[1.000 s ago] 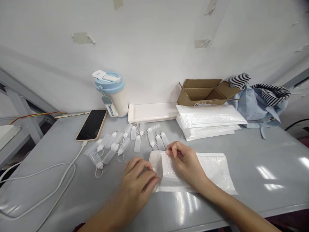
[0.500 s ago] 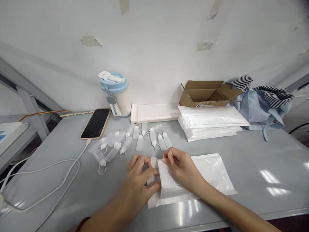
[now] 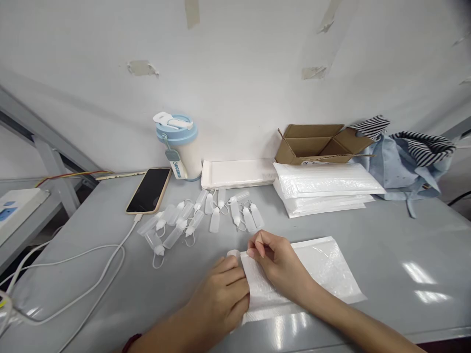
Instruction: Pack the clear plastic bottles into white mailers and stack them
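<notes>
- Cup (image 3: 189,152), cream with a light blue lid; standing upright at the back. Hanging tag (image 3: 178,169), white, lettered in blue capitals; "UCC" appears within the word, remaining letters uncertain.
- Carton (image 3: 287,154), brown cardboard, flaps open; dark print on a white label at its front lower edge, partly covered and too small to read.
- White box (image 3: 24,208), far left, with blue marks; no wording legible.
- Bubble mailer (image 3: 320,264), white, lying flat on the grey surface (image 3: 397,235), front centre; its flap end to the left, between and under the hands.
- Left hand (image 3: 224,294): back upward, fingers bent and close together over the flap end; fingertips hidden, so whether it grips cannot be told.
- Right hand (image 3: 277,260): forearm slanting in from lower right across the mailer; thumb and bent fingers pinching the upper edge near the mouth.
- Small bottles (image 3: 214,221), translucent, strapped caps; scattered beyond the hands, left of centre.
- Bubble mailer stack (image 3: 327,181), white, in front of the carton.
- Flat white stack (image 3: 239,172), against the wall, right of the cup.
- Phone (image 3: 149,191), screen dark, tan case; white cable (image 3: 110,264) attached.
- Bag (image 3: 393,171), pale blue cloth with black-and-white striped lining, right of the carton.
</notes>
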A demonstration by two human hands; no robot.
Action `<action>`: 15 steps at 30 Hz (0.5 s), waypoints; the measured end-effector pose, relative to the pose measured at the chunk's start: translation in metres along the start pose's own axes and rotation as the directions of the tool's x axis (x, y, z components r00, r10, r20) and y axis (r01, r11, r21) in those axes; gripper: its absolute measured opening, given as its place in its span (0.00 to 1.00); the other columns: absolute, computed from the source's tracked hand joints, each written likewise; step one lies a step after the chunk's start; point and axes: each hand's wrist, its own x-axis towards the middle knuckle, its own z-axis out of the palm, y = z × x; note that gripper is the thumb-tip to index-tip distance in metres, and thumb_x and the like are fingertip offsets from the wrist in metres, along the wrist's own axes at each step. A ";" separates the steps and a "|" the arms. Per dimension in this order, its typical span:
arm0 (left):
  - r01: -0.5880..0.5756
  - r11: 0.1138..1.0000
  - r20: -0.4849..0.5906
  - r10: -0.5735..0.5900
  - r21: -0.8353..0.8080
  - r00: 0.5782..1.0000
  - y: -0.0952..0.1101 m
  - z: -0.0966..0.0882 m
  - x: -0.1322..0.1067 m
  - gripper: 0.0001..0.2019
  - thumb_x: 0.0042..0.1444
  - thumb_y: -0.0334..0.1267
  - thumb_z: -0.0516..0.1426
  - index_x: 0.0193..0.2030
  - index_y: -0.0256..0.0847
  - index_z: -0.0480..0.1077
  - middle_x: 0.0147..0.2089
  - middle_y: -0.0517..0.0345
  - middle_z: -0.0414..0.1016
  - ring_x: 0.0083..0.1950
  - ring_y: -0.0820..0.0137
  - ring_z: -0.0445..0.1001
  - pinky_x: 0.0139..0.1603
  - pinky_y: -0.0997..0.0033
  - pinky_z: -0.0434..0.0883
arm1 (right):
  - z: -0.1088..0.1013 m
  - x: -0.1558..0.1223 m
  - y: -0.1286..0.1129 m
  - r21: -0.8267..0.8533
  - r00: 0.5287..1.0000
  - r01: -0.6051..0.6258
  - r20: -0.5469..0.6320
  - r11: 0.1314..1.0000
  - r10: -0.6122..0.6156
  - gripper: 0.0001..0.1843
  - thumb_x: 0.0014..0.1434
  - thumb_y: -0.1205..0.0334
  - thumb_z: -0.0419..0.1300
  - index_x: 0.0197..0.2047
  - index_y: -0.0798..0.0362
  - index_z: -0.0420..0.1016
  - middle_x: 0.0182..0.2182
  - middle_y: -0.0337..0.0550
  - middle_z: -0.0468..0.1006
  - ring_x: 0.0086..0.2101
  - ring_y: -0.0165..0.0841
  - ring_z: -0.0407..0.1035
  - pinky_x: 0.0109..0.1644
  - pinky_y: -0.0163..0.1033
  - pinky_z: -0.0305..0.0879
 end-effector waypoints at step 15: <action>0.677 0.621 0.006 -0.735 -0.396 0.678 -0.002 -0.015 0.008 0.18 0.52 0.41 0.59 0.50 0.41 0.67 0.38 0.57 0.73 0.34 0.69 0.71 0.30 0.72 0.68 | -0.006 0.001 -0.006 -0.060 0.953 0.252 -0.155 0.966 -0.259 0.15 0.60 0.69 0.52 0.25 0.49 0.52 0.30 0.39 0.68 0.30 0.29 0.64 0.33 0.35 0.59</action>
